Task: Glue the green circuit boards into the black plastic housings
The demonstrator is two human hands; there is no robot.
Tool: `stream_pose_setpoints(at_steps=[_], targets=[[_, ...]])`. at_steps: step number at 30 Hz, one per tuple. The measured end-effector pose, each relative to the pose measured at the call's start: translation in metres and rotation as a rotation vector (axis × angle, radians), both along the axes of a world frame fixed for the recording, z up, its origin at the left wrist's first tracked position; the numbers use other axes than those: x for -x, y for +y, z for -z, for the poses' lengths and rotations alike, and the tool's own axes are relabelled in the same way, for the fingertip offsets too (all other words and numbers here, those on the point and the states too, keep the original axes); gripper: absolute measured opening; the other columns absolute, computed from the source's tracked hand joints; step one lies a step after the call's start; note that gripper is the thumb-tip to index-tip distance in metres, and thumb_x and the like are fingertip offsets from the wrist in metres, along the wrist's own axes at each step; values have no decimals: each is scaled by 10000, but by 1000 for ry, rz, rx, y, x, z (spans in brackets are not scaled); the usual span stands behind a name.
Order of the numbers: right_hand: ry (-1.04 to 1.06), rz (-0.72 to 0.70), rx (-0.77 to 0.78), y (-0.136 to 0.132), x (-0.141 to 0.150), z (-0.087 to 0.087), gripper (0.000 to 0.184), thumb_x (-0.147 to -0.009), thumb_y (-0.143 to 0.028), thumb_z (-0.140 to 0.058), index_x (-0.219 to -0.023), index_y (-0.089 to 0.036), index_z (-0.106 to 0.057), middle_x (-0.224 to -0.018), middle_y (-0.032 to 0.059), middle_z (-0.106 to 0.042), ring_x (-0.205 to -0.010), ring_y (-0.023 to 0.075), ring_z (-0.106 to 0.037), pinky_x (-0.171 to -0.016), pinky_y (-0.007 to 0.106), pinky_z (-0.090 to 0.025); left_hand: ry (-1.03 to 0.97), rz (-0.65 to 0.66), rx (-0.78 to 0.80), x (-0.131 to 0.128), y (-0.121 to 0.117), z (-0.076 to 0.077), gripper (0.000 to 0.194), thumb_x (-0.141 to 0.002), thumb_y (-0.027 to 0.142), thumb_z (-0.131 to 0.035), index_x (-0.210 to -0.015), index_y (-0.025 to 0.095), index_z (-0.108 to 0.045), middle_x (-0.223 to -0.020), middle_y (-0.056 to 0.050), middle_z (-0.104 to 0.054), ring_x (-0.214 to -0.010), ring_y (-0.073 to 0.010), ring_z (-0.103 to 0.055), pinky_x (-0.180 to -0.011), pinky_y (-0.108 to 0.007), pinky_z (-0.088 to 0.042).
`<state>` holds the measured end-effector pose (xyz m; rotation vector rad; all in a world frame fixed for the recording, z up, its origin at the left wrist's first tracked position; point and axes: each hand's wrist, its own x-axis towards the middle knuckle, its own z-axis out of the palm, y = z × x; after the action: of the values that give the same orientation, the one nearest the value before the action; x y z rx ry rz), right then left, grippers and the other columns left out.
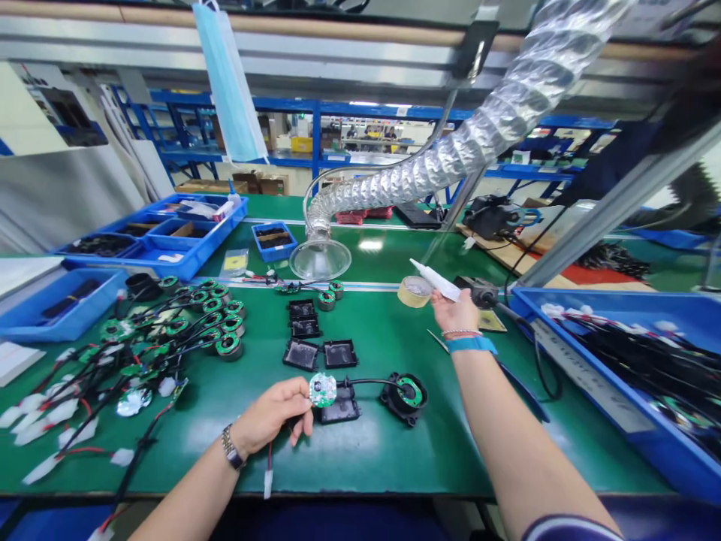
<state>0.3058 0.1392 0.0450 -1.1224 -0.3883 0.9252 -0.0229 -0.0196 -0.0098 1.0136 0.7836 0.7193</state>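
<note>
My left hand [282,412] pinches a small green circuit board [323,391] by its edge. A black cable [369,381] runs from this board to a round black housing [404,398] with a green ring-shaped board inside. Partly under the held board lies an open black case half [341,406]; a red wire with a white connector [268,483] hangs below my fingers. Farther out, my right hand [455,312] is closed around a white tube with a tapered nozzle [439,281], its tip pointing up and left. Beside that tube sits a roll of tape [414,293].
Several black case halves [301,353] lie mid-table. Wired boards [208,323] are heaped at left, near blue bins [188,259]. A foil duct [405,173] with a clear hood [320,261] hangs over the back. A blue bin of cables [597,376] stands at right.
</note>
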Motion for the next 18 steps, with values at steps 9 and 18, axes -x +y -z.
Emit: stream_pose_setpoints(at_steps=[9, 18], targets=[[242, -210, -105, -96, 54, -29, 269, -909, -343, -386, -752, -154, -497, -612, -37, -544, -384, 32, -418, -329, 129, -366, 16, 7, 8, 2, -7, -6, 210, -753, 309, -587, -737, 145, -455, -546, -31, -644, -364, -72, -490, -373, -147, -339], [-1, -417, -123, -152, 111, -16, 462, -600, -564, -681, -714, -119, -634, -516, 11, -581, -373, 67, -469, -335, 175, -392, 57, 75, -105, 4, -14, -8, 221, -783, 336, -557, -730, 148, -451, -574, -23, -647, -401, -66, -494, -406, -156, -370]])
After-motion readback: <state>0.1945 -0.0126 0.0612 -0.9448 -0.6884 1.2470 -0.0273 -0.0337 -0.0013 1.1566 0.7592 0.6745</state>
